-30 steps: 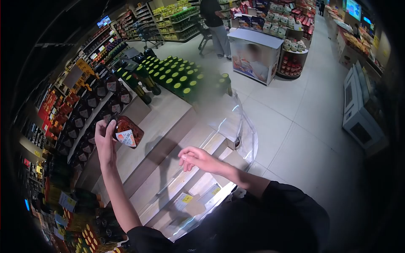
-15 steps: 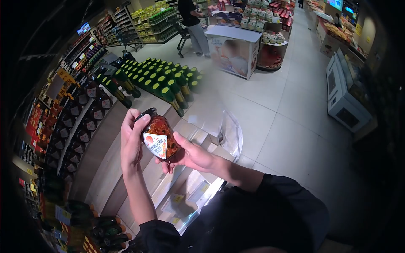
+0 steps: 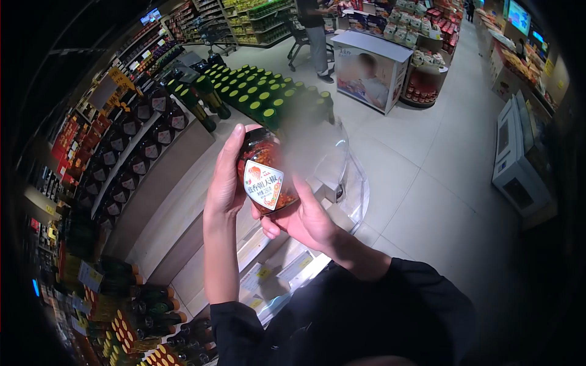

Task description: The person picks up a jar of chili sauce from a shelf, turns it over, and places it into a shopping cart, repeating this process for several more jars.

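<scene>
Jar (image 3: 267, 172) of red, chunky contents sits between both hands: the left hand (image 3: 231, 177) grips its upper side near the dark lid (image 3: 259, 135), the right hand (image 3: 308, 216) cups its base; beyond the hands stand rows of green-capped bottles (image 3: 259, 91), and stepped wooden shelves (image 3: 177, 213) lie beneath them

Both hands (image 3: 268, 189) (bare) hold a chili jar (image 3: 264, 177).
</scene>
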Demonstrator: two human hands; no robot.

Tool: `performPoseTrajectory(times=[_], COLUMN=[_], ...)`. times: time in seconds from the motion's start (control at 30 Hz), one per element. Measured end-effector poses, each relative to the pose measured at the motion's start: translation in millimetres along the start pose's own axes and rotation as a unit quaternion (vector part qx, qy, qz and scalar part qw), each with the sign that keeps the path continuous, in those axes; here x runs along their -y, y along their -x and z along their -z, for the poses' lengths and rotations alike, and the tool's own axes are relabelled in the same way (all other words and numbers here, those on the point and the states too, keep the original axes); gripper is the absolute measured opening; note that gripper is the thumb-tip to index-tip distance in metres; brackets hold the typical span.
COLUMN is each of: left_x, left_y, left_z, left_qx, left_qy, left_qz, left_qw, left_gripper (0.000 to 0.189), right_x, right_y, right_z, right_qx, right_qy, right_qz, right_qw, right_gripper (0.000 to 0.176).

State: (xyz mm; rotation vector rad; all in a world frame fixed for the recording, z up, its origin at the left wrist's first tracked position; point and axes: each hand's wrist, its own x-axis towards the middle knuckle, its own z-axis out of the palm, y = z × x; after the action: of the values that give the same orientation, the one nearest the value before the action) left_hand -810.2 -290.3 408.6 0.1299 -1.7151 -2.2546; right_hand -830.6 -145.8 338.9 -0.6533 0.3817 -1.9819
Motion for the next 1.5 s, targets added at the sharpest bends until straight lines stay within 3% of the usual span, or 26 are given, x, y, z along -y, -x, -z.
performPoseTrajectory(times=[0.13,0.37,0.63,0.77,1.07,1.23,1.5], left_x=[-2,-16,-32,-38,-39,-39,-46], left_y=[3,9,18,22,22,27,33], left_z=[3,3,0,-7,-3,-4,-18], left_qx=[0.015,-0.029,0.011,0.0,-0.048,-0.055,-0.073], left_qy=[0.088,0.065,0.12,0.1,0.057,0.058,-0.026], left_qz=[0.01,0.004,-0.012,-0.038,-0.056,-0.062,-0.11], left_qw=[0.996,0.997,0.993,0.994,0.996,0.995,0.991], left_gripper=[0.049,0.052,0.05,0.051,0.053,0.054,0.055], right_x=[-2,-3,-7,-14,-18,-25,-23], right_y=[-2,-7,-10,-10,-13,-9,-8], right_z=[-7,-18,-32,-30,-26,-29,-28], right_qx=[-0.002,0.019,0.033,0.06,0.014,0.043,0.068], right_qy=[-0.009,-0.016,-0.065,-0.073,-0.047,-0.119,-0.121], right_qz=[-0.013,-0.022,-0.009,0.003,-0.07,-0.112,-0.102], right_qw=[1.0,0.999,0.997,0.996,0.996,0.986,0.985], right_gripper=[0.072,0.074,0.074,0.074,0.086,0.093,0.093])
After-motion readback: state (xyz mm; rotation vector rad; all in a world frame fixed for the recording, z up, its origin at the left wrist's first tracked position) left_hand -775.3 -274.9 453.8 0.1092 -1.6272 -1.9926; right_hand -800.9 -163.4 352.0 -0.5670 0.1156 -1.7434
